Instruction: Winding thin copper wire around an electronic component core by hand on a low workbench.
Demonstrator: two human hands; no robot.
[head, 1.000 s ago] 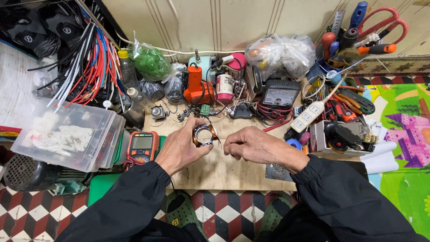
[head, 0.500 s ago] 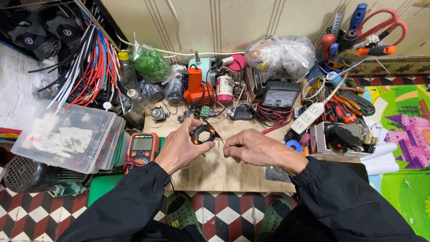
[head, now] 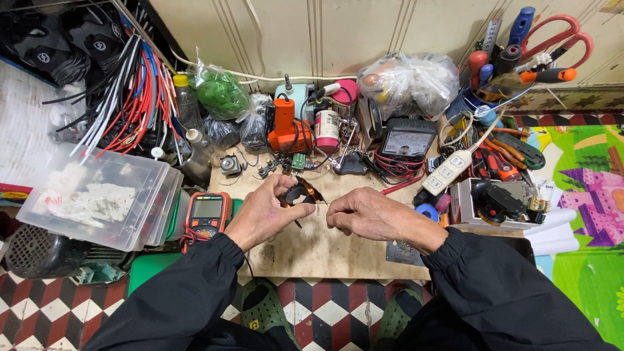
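Note:
My left hand (head: 266, 211) grips a small black ring-shaped part wound with copper wire (head: 299, 193), held just above the wooden board (head: 318, 250). My right hand (head: 370, 214) hovers a little to the right of the part, fingers curled and pinched together; whether a thin wire runs between them is too fine to tell. Both forearms are in dark sleeves.
An orange-framed multimeter (head: 207, 213) lies left of my left hand, beside a clear plastic box (head: 97, 195). Behind are an orange soldering tool (head: 284, 123), an analogue meter (head: 406, 140), a white power strip (head: 448, 170), bundled wires (head: 123, 97), bags and hand tools (head: 513, 45). Checkered floor below.
My left hand has turned the ring part and shifted it slightly right. My right hand has drawn back to the right, away from the part, with its fingers pinched.

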